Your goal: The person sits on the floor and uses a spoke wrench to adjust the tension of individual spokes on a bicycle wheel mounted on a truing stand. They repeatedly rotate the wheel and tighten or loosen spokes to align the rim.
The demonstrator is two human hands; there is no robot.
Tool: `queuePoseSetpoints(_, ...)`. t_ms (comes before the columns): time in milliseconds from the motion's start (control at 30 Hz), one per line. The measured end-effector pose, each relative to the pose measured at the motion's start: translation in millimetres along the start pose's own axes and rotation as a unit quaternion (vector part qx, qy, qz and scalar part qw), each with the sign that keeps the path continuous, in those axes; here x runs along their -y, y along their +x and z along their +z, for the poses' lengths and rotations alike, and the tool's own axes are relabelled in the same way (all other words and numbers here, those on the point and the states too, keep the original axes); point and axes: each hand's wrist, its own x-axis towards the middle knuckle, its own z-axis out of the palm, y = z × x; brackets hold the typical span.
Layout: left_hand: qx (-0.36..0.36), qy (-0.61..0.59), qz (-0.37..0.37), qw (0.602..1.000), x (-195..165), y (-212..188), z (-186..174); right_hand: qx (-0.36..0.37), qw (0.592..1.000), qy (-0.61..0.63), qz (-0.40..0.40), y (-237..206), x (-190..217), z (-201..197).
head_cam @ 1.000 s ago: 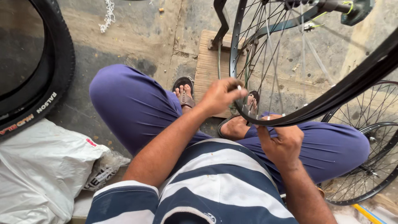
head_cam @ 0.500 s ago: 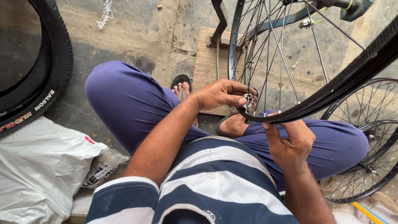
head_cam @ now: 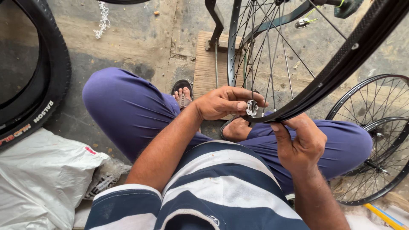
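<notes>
Concrete floor, cracked and stained, lies under a seated person in blue trousers. Their left hand (head_cam: pixel 223 102) pinches a small round metal tool (head_cam: pixel 252 107) against the black wheel rim (head_cam: pixel 341 68) above the knees. Their right hand (head_cam: pixel 300 142) is closed around the rim's lower edge. A black tyre (head_cam: pixel 51 85) and a white sack (head_cam: pixel 40 179) lie at the left.

Bicycle repair workshop, rough concrete floor (head_cam: pixel 140 38); spoked wheels (head_cam: pixel 375 140), loose black tyre (head_cam: pixel 47 85), wooden truing stand (head_cam: pixel 213 64)
</notes>
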Motion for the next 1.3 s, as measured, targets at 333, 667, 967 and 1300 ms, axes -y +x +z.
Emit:
queuePoseSetpoints(333,-0.402,0.68,-0.135,0.599,21,34,24,0.049,0.998,-0.043,0.003,-1,-15,36)
queuePoseSetpoints(667,-0.113,0.109,-0.03,0.987,4,5,-3,0.042,0.999,0.009,0.022,18,3,-11)
queuePoseSetpoints(967,-0.355,0.755,-0.063,0.547,26,35,-24,0.246,0.965,-0.076,0.057,49,-140,72)
queuePoseSetpoints(1300,-0.302,0.658,0.195,0.662,-6,-17,62,0.334,0.922,0.12,0.154,67,-178,106)
